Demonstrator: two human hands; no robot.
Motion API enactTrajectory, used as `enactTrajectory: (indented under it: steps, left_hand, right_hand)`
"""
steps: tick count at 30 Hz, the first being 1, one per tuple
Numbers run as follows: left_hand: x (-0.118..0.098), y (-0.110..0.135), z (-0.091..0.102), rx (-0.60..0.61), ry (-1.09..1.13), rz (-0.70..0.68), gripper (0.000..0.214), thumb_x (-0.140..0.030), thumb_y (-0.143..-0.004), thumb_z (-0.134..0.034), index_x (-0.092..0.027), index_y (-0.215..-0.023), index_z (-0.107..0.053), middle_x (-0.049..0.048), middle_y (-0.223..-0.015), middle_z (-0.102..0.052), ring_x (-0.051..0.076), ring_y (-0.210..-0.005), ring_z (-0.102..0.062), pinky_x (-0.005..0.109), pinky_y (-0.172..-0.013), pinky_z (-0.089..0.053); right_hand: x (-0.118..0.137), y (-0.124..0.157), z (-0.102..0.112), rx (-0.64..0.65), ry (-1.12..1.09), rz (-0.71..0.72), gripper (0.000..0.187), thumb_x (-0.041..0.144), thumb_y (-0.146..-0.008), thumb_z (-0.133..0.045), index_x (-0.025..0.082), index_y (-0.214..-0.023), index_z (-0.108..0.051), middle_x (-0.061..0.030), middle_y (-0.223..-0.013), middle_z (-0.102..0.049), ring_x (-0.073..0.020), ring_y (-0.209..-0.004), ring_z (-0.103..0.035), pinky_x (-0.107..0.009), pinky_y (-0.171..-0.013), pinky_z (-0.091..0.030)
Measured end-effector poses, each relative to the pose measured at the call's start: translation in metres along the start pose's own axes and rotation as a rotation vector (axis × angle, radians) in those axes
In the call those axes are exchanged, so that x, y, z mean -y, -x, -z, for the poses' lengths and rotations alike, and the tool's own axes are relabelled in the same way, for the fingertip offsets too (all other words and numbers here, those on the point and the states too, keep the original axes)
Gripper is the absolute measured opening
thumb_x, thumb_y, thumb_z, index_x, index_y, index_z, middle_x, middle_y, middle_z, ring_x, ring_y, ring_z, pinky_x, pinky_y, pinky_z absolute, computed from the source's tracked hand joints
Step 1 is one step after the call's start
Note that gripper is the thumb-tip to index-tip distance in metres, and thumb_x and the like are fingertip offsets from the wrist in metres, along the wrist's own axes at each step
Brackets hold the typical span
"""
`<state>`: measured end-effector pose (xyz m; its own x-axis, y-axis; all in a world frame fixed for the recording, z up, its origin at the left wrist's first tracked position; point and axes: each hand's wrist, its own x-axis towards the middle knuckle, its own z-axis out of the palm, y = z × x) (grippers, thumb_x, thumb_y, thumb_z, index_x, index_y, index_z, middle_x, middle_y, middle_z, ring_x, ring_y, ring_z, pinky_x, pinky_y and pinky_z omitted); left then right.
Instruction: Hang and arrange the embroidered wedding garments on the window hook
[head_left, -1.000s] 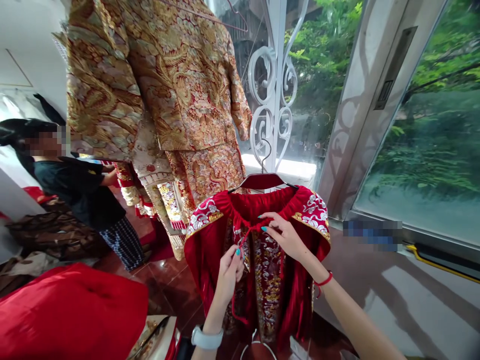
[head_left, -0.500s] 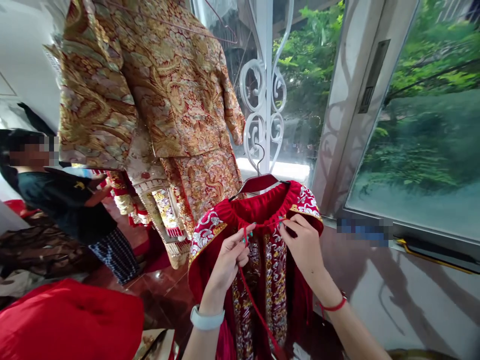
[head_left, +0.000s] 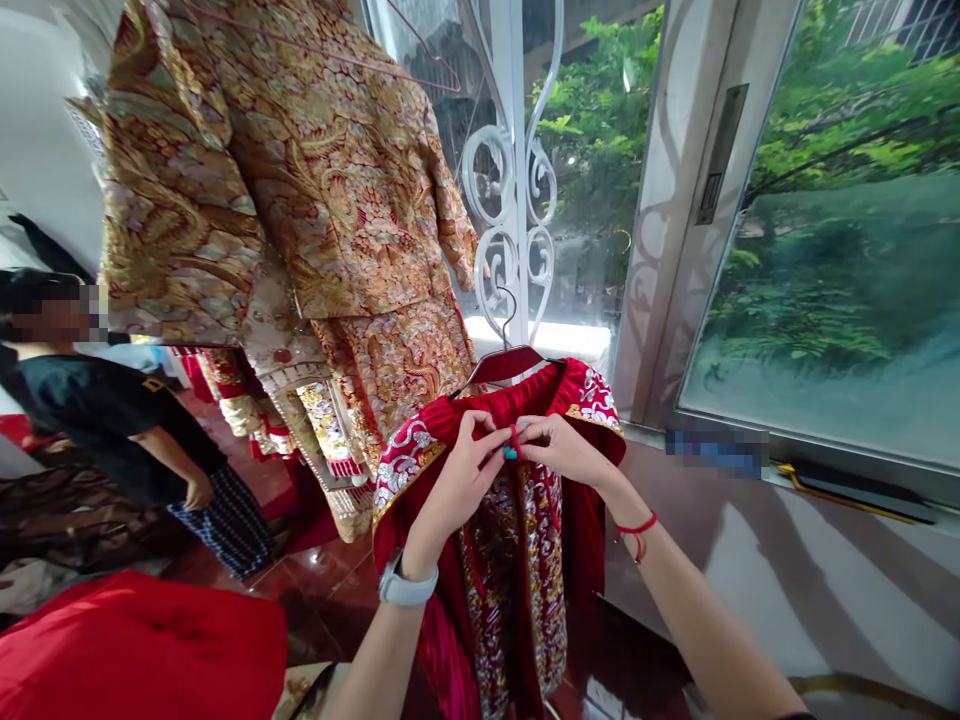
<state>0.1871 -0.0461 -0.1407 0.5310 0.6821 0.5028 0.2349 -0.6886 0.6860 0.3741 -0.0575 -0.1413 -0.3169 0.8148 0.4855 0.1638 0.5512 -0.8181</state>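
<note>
A red garment (head_left: 592,400) with silver and gold embroidery hangs on a hanger (head_left: 508,362) in front of me. At the middle of its gathered neckline, my left hand (head_left: 471,470) pinches the red drawstring cord (head_left: 514,436). My right hand (head_left: 562,450) meets it there, thumb and fingers closed on the same cord. The fingertips of both hands nearly touch, with turquoise nails showing between them. Loose cord ends hang down over the embroidered front bands (head_left: 544,560). Fingers hide part of the cord where the hands meet.
Gold brocade garments (head_left: 352,210) hang at the left, close to a white scrolled window grille (head_left: 517,180). A person (head_left: 112,410) in dark clothes stands at far left. Red cloth (head_left: 142,645) lies at lower left. A window frame (head_left: 697,230) rises at right.
Both hands have come together at the neckline's middle, bringing the cord between their fingertips. The person at left has lowered an arm. The view has shifted slightly.
</note>
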Motion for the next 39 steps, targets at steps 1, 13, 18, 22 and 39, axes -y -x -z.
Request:
enactTrajectory:
  steps: [1, 13, 18, 22, 39]
  left_hand:
    - [0.003, 0.0, 0.0, -0.021, -0.009, -0.01, 0.023, -0.027, -0.093, -0.052, -0.023, -0.106, -0.07, 0.0075, -0.113, -0.046, 0.019, -0.098, -0.053, 0.031, -0.093, -0.046]
    - [0.031, 0.009, 0.028, -0.047, -0.492, -0.134, 0.032, -0.012, -0.093, -0.039, -0.023, -0.105, -0.065, 0.0097, -0.119, -0.057, 0.023, -0.105, -0.058, 0.034, -0.091, -0.046]
    - [0.041, 0.019, 0.037, -0.011, -0.402, -0.049, 0.028, -0.01, -0.089, -0.043, -0.024, -0.096, -0.066, 0.0065, -0.105, -0.062, 0.02, -0.097, -0.058, 0.031, -0.087, -0.046]
    - [0.038, 0.015, 0.01, -0.278, 0.212, 0.174, 0.011, -0.032, -0.088, -0.058, -0.021, -0.087, -0.061, 0.0001, -0.078, -0.056, 0.013, -0.069, -0.054, 0.024, -0.063, -0.045]
    - [0.021, 0.031, 0.026, -0.023, 0.179, 0.22, 0.028, -0.045, -0.091, -0.047, -0.021, -0.079, -0.052, -0.004, -0.057, -0.048, 0.013, -0.052, -0.041, 0.024, -0.055, -0.033]
  right_hand:
    - [-0.002, 0.001, -0.001, -0.011, 0.032, -0.001, 0.026, 0.041, -0.084, -0.066, 0.019, -0.071, -0.074, -0.001, -0.075, -0.058, -0.0149, -0.072, -0.055, -0.029, -0.068, -0.047]
    - [-0.002, 0.008, 0.006, -0.347, 0.825, 0.278, 0.03, 0.008, -0.092, -0.046, 0.019, -0.073, -0.067, -0.0087, -0.097, -0.063, -0.0229, -0.094, -0.054, -0.043, -0.088, -0.043]
    - [-0.02, 0.017, 0.024, -0.307, 0.739, 0.222, 0.029, 0.015, -0.093, -0.046, 0.021, -0.072, -0.065, -0.0085, -0.096, -0.064, -0.022, -0.089, -0.055, -0.042, -0.084, -0.043]
    - [-0.024, 0.013, 0.01, -0.31, 0.1, -0.046, 0.023, 0.038, -0.092, -0.053, 0.02, -0.083, -0.065, -0.0081, -0.093, -0.064, -0.0204, -0.079, -0.06, -0.035, -0.066, -0.05]
    - [-0.013, 0.037, 0.029, -0.111, 0.206, -0.081, 0.022, 0.035, -0.094, -0.044, 0.022, -0.076, -0.048, 0.0007, -0.067, -0.057, -0.0157, -0.059, -0.053, -0.029, -0.057, -0.041]
